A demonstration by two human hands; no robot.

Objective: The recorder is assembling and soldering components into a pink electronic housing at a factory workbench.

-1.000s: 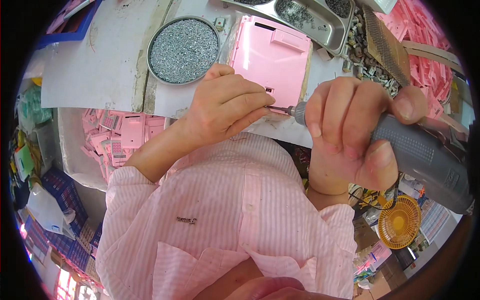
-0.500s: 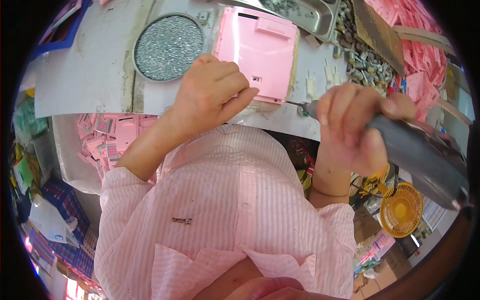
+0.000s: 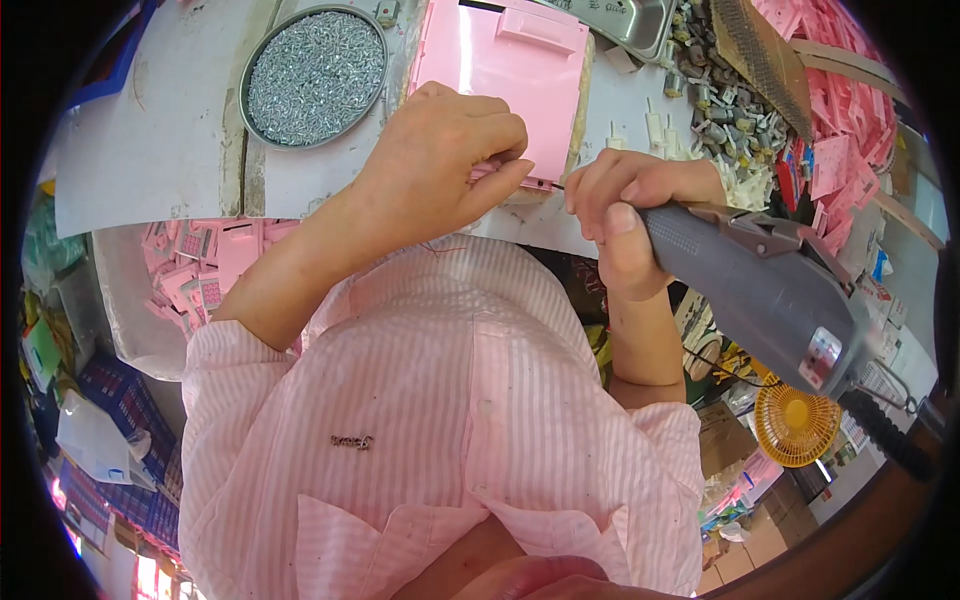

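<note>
A pink plastic housing (image 3: 500, 75) with a raised bar and a slot lies on the worktable, its near edge toward me. My left hand (image 3: 450, 150) is curled over its lower left part, thumb and fingertips close together; whatever they may pinch is hidden. In my right hand (image 3: 630, 205) is a grey electric screwdriver (image 3: 750, 280), gripped near its front end. Its thin bit points left and reaches the housing's lower right corner, at or very near a small dark hole. My right fingers cover most of the bit.
A round metal dish (image 3: 318, 80) full of small screws stands left of the housing. Right of it are white plastic parts (image 3: 655, 130), many small motors (image 3: 715, 110) and a steel tray (image 3: 630, 25). Below the table edge, a bin (image 3: 140, 310) holds pink calculator parts.
My right hand and the screwdriver have come left, and the tool's body now shows more fully. My left thumb has shifted right along the near edge. The whole view has shifted slightly.
</note>
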